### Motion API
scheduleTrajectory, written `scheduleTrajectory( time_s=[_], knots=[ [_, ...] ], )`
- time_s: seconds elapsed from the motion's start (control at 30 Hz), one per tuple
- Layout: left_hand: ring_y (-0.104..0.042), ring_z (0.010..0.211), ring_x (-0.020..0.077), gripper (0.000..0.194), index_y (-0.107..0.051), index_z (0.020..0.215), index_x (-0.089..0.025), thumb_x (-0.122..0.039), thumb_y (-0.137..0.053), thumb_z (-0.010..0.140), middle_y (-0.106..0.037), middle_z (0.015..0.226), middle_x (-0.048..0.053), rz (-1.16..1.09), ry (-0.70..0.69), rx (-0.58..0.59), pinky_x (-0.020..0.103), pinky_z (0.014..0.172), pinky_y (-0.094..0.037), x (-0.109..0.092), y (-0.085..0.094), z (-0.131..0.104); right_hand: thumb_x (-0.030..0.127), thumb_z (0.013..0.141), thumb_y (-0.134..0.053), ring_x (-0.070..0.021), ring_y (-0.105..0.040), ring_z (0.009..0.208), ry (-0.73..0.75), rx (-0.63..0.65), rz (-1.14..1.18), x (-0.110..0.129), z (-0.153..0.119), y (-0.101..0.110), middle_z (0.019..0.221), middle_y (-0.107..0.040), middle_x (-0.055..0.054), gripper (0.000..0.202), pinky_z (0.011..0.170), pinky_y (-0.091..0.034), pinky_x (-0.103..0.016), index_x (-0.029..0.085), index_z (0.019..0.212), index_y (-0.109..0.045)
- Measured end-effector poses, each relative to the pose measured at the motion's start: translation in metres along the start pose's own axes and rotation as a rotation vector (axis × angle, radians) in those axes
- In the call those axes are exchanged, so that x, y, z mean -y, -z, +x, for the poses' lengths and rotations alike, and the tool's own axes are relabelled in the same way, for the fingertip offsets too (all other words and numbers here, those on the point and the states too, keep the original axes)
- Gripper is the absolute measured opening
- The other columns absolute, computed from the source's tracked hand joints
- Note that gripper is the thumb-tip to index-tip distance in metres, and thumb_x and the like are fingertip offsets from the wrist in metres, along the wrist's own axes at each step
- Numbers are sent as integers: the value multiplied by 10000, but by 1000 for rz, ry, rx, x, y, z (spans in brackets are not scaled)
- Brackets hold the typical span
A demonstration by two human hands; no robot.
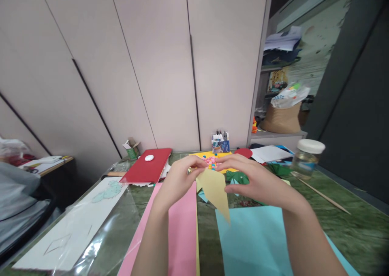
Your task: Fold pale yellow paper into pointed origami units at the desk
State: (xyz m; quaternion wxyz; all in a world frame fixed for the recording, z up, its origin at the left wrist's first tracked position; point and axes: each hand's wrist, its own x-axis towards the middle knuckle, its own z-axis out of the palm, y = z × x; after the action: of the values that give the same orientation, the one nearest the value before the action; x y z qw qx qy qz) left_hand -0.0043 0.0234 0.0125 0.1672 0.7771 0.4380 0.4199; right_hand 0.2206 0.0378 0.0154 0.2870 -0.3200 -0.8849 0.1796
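A pink sheet (182, 235) and a blue sheet (252, 239) lie nearest on the green worktop (209, 239), a gap between them. Just beyond, a folded piece of pale yellow paper (215, 189) hangs point-down, held up off the surface. The left hand (182, 177) pinches its top corner between thumb and fingers; the right hand (257, 179) curves around its right side, fingers spread, though whether it grips is unclear. Right of them, a wooden stick (322, 194) lies near a lidded jar (306, 162). Farther back sit a red folder (146, 170), small pink pieces (211, 161) and a pen box (220, 144), before pale cabinet doors (225, 65).
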Motion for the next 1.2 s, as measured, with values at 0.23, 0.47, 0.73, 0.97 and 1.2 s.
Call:
scheduleTrajectory(
  time_s=[0.23, 0.47, 0.73, 0.97, 1.2],
  knots=[
    [-622, 825, 151, 147, -636, 862, -230, -158, -509, 853, -681, 885, 13, 10, -34, 48, 260, 747, -480, -5, 2, -1, 398, 785, -649, -247, -441, 1260, 43, 11, 16, 0, 4, -5, 1334, -531, -22, 440, 1010, -377, -423, 338, 1210, -554],
    [-609, 825, 140, 150, -640, 845, -227, -147, -513, 854, -675, 878, 8, 17, -33, 18, 238, 736, -469, -6, 5, -2, 418, 784, -643, -251, -475, 1212, -7, -57, -37, 1, 5, -4, 1247, -590, -36, 392, 1001, -381, -446, 307, 1155, -580],
    [-610, 836, 153, 163, -630, 863, -219, -159, -479, 866, -667, 905, 27, -11, -14, -2, 253, 723, -487, -3, 11, -4, 370, 869, -551, -232, -498, 1133, 88, -177, -88, 1, 7, -3, 1131, -630, -65, 157, 957, -388, -405, 232, 873, -627],
    [-534, 1130, 195, 227, -606, 1056, -253, -205, -588, 835, -642, 1134, 24, 127, -133, 74, 350, 989, -396, -7, 7, -6, 340, 951, -400, -166, -521, 855, 65, -1, -76, 12, 5, -5, 825, -605, -12, 254, 844, -382, -330, 200, 778, -523],
    [-544, 1042, 176, 195, -579, 1056, -224, -248, -558, 864, -637, 1065, 39, 19, -159, 186, 311, 931, -403, -18, -5, -6, 340, 975, -318, -137, -460, 721, 17, 85, -82, 14, 3, -8, 730, -510, 11, 318, 662, -356, -262, 197, 721, -443]
  ],
)
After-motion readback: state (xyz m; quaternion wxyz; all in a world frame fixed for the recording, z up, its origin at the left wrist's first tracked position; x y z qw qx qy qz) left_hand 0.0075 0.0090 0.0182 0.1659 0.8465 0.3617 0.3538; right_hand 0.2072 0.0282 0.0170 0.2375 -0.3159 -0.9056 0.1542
